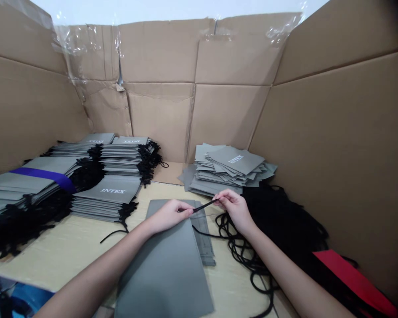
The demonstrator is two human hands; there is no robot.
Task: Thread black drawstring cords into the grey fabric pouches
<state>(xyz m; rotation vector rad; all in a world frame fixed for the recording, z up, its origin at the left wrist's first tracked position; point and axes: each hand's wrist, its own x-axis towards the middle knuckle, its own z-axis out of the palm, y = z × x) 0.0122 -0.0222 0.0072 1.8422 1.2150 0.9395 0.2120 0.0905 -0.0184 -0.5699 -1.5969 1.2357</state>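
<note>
Near the middle, a black cord [204,206] is stretched between my two hands. My left hand [174,215] pinches one part of it at the upper edge of a large grey sheet [166,269]. The fingertips of my right hand [232,207] close on the cord a little further right and higher. Partly under the large sheet lie smaller grey pieces [204,240]. Loops of black cord [242,251] spread below my right hand and run into a big black heap [281,221] on the right.
Stacks of grey INTEX pouches [106,194] with black cords stand at the left, one bundle under a purple band [41,173]. A loose grey INTEX pile [232,165] lies at the back right. Cardboard walls [159,53] surround the table [152,187]. Something red [354,280] is at lower right.
</note>
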